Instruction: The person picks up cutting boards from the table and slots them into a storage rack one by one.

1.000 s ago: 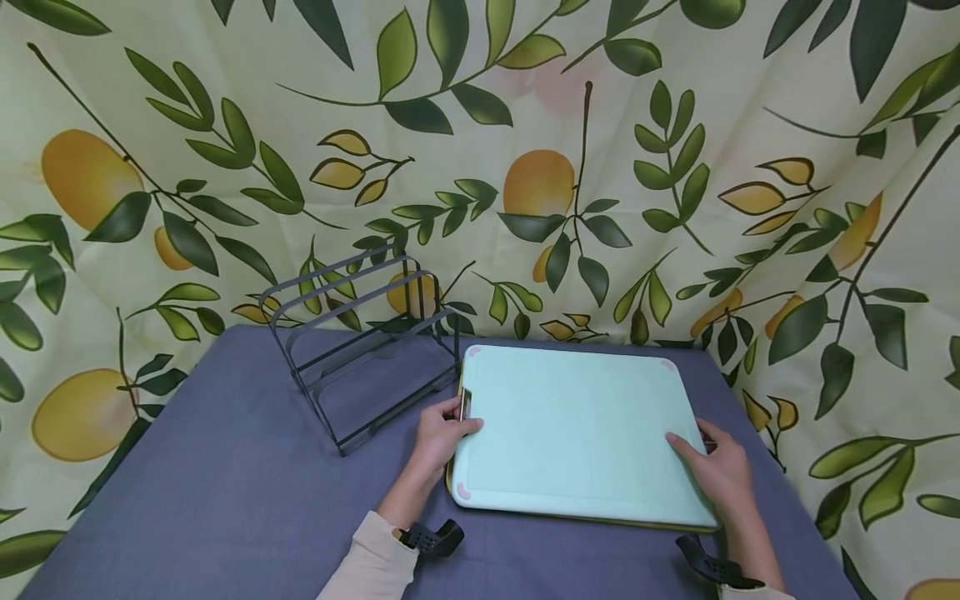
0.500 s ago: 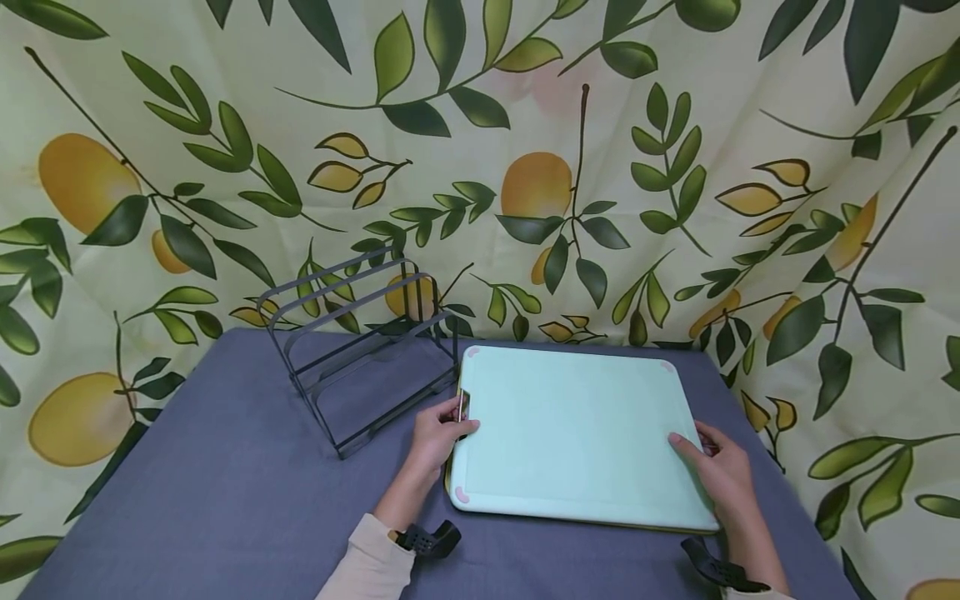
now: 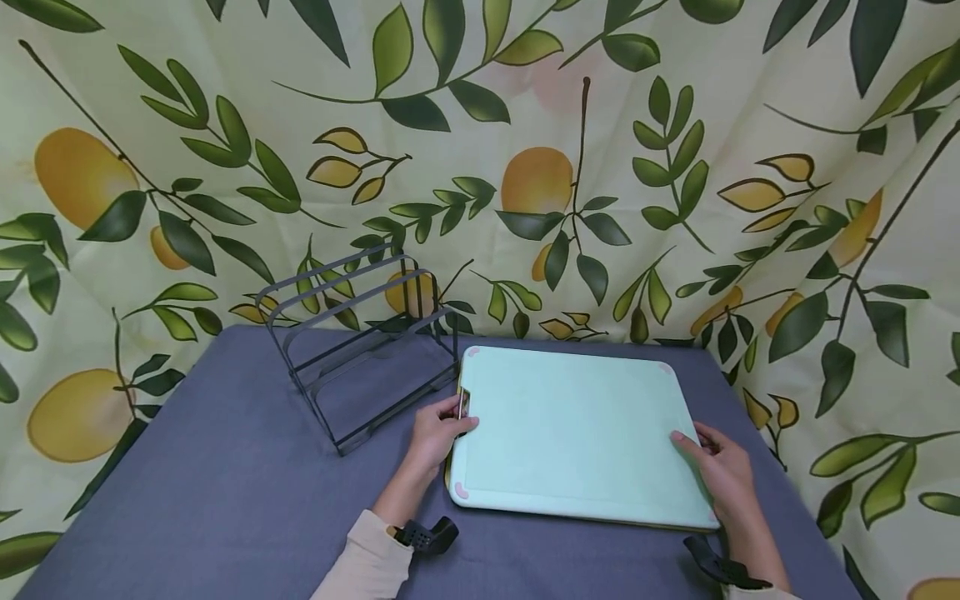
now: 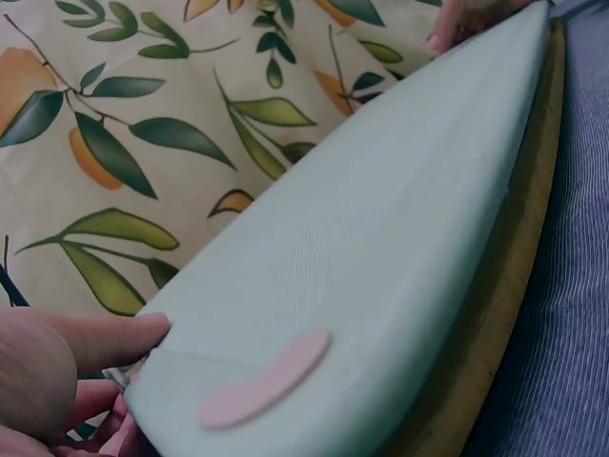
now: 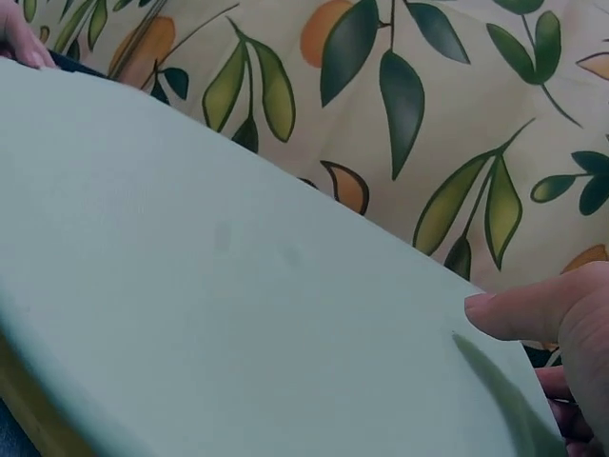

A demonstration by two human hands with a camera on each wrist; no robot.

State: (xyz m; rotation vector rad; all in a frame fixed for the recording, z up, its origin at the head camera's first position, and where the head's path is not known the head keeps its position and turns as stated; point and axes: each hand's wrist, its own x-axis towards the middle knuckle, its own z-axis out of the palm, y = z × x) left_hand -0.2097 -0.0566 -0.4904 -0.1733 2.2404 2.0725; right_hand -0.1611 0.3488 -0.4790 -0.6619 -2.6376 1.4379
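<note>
A mint-green cutting board point(image 3: 570, 433) with pink corner pads lies flat over a brown, wood-coloured board point(image 4: 519, 238), whose edge shows beneath it. My left hand point(image 3: 433, 433) grips the green board's left edge by the handle slot, thumb on top and fingers below. At the opposite short edge my right hand point(image 3: 722, 471) holds the green board the same way, thumb point(image 5: 519, 309) pressing the top face. The fingers under the boards are mostly hidden.
A dark metal rack point(image 3: 360, 350) with several slots stands to the left, its near right corner close to the boards. Blue-grey cloth covers the table point(image 3: 225, 500). A leaf-and-fruit patterned curtain point(image 3: 465, 150) hangs behind and along the right side.
Almost nothing differs; the head view shifts slightly. Both hands keep their hold on the cutting board, which stays in place.
</note>
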